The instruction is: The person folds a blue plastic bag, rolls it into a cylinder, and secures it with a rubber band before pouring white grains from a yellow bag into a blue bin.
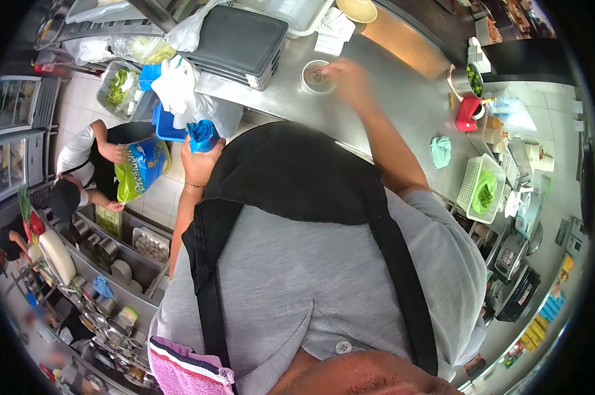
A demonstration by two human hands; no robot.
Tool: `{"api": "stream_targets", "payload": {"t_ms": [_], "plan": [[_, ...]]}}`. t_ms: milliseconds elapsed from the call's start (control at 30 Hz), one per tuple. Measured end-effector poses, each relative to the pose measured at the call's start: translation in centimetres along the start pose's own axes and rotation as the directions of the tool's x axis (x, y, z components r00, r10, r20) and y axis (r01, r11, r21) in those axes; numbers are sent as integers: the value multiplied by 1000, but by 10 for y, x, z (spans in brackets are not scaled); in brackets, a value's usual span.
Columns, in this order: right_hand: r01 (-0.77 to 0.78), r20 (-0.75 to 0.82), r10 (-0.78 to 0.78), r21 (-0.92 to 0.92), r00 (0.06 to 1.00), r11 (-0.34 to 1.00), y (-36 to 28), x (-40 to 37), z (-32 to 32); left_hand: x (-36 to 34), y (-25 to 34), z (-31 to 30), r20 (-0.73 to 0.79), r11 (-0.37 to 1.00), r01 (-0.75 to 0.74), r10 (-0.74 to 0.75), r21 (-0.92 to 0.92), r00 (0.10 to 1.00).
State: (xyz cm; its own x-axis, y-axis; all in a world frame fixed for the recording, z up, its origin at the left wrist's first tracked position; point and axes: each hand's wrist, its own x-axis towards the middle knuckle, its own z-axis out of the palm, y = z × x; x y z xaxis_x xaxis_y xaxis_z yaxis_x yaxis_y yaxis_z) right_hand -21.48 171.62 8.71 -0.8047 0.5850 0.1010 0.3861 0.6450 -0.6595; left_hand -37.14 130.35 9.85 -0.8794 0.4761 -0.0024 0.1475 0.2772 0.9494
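Light gray heathered shirt (297, 270), short sleeves, front placket with one pale round button (343, 347). Black apron (291, 171), plain fabric, bib bunched at chest, wide black shoulder straps (406, 289). Pink fuzzy towel (191, 375) on left shoulder, edge striped navy, white, red. Thin bracelet (194, 185) at left wrist. Left hand (202, 163) and right hand (345, 78) bare; right blurred.
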Motion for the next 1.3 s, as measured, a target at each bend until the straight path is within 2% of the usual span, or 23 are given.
{"api": "stream_targets", "payload": {"t_ms": [233, 333, 400, 433, 533, 600, 633, 667, 733, 800, 833, 867, 900, 933, 967, 1000, 1033, 1100, 1167, 1200, 1233, 1267, 1300], "plan": [[-96, -46, 101, 106, 994, 990, -5, -3, -6, 16, -54, 8, 37, 994, 42, -39, -103, 999], [-138, -136, 183, 287, 974, 948, 5, 1, -4, 28, -24, 9, 71, 994, 15, -8, -107, 997], [-319, 41, 351, 522, 936, 791, -8, 5, -13, 38, 14, 12, 188, 905, -313, 267, 289, 945], [-317, 43, 346, 522, 937, 792, -11, 7, -15, 43, 25, 17, 191, 911, -299, 252, 282, 949], [-382, 166, 397, 733, 903, 563, -11, 15, -16, 62, 47, 37, 192, 907, -371, 335, 200, 922], [-272, 226, 159, 676, 961, 685, 2, 26, -11, 73, 78, 43, 292, 987, -145, 118, 73, 949], [-271, 241, 140, 683, 960, 679, -3, 28, -8, 77, 79, 47, 326, 983, -182, 161, 35, 932], [-334, 302, 172, 645, 938, 687, -14, 28, -9, 67, 97, 56, 230, 965, -162, 113, 207, 967], [-388, 363, 193, 606, 911, 694, -47, 24, -17, 66, 102, 65, 300, 996, -59, 39, 60, 953], [-584, 476, 339, 647, 811, 490, -91, 18, -29, 65, 95, 68, 340, 998, -48, 29, 46, 940], [-580, 477, 332, 646, 814, 496, -97, 19, -28, 67, 92, 71, 391, 999, -38, 25, 26, 920], [-562, 542, 194, 678, 817, 473, -103, 21, -28, 70, 90, 72, 385, 999, -41, 29, 23, 923], [-551, 593, 53, 707, 803, 444, -110, 21, -29, 71, 88, 74, 411, 972, -221, 169, 81, 896], [-551, 594, 53, 705, 803, 447, -117, 19, -32, 72, 85, 75, 446, 909, -394, 300, 133, 843], [-413, 526, -12, 682, 850, 603, -131, 17, -39, 74, 79, 77, 445, 910, -393, 300, 132, 844], [-257, 464, -90, 631, 881, 732, -140, 17, -43, 76, 73, 80, 406, 769, -620, 523, 155, 749], [-258, 466, -91, 630, 880, 733, -142, 20, -44, 78, 68, 82, 373, 572, -799, 710, 189, 597], [-119, 545, -205, 500, 813, 858, -143, 28, -44, 81, 72, 82, 432, 577, -797, 681, 181, 591], [-68, 515, -267, 542, 815, 838, -145, 31, -29, 79, 84, 78, 489, 584, -792, 646, 177, 586], [-18, 479, -324, 581, 816, 813, -146, 32, -23, 78, 99, 77, 539, 831, -532, 377, 162, 754], [-14, 557, -364, 560, 747, 828, -148, 36, -23, 77, 106, 76, 584, 966, -199, 66, 166, 809], [-14, 560, -367, 561, 743, 828, -157, 37, -25, 78, 99, 77, 580, 966, -196, 64, 167, 812], [190, 550, -450, 464, 704, 865, -169, 35, -27, 81, 86, 80, 601, 936, -322, 178, 141, 780]]}}
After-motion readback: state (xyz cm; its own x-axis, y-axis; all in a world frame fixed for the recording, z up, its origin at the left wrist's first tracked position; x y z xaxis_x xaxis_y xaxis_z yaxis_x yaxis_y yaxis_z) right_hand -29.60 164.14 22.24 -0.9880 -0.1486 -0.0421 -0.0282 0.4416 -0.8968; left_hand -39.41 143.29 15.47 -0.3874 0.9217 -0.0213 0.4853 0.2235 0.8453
